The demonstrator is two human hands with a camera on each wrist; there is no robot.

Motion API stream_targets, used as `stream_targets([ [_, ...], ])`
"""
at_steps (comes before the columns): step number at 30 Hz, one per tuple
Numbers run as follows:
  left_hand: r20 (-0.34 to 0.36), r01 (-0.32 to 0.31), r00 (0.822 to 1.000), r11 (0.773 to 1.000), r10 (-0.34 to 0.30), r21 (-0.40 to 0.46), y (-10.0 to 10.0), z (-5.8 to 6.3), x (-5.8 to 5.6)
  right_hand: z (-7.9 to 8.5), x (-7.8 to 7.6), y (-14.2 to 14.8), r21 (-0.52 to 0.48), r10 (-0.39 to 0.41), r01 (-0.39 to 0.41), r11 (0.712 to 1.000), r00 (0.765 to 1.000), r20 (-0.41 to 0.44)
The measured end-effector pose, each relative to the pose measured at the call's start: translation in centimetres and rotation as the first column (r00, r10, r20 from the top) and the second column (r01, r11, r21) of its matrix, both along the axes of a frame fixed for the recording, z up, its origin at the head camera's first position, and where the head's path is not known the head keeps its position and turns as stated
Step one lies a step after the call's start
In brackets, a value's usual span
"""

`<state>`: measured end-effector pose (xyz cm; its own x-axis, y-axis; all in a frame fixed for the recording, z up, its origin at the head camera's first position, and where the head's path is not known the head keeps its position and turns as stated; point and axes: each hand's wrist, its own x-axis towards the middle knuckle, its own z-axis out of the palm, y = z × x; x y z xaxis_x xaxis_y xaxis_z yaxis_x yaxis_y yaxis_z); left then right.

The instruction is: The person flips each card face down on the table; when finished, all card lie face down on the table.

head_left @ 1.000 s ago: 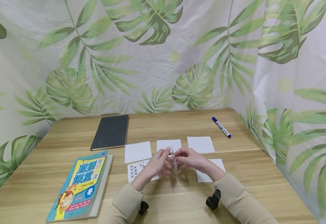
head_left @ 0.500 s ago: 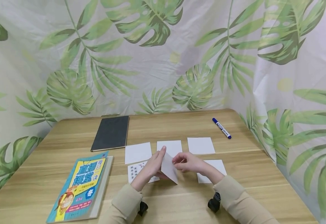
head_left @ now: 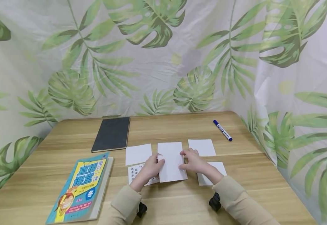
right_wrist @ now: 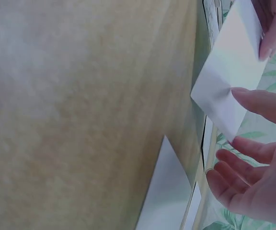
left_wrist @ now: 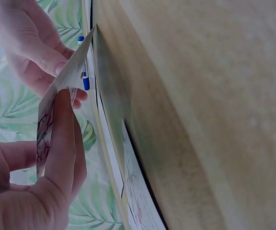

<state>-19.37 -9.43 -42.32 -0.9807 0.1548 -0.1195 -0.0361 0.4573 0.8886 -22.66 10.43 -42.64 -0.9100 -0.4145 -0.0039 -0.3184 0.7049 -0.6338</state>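
Both hands hold one card (head_left: 172, 167) just above the table, its blank white face up. In the left wrist view, pink and dark printing shows on the underside of this card (left_wrist: 44, 127). The left hand (head_left: 150, 168) pinches the card's left edge, thumb on top and fingers beneath. At the opposite edge, the right hand (head_left: 194, 162) pinches it between thumb and index finger; its other fingers stay free in the right wrist view. A printed card (head_left: 133, 177) with characters lies by the left hand, partly covered. Under the right wrist lies a blank card (head_left: 212, 172).
Behind the hands lie more blank cards, at left (head_left: 138, 154), at centre partly hidden, and at right (head_left: 202, 147). A black notebook (head_left: 111, 134) and a colourful book (head_left: 79, 190) are on the left. A blue-capped marker (head_left: 222, 130) lies far right on the wooden table (head_left: 177, 206).
The held card has turned from upright on edge, through a tilt, to nearly flat with its blank side up. The right hand has taken hold of its right edge.
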Motion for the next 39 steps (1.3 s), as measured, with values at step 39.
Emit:
stream_targets([
  [39,-0.236,0.091,0.961,0.972,-0.143,-0.217,0.5,1.7,-0.2,0.7,-0.2,1.8,-0.284,0.002,-0.004,0.959,1.0,-0.008],
])
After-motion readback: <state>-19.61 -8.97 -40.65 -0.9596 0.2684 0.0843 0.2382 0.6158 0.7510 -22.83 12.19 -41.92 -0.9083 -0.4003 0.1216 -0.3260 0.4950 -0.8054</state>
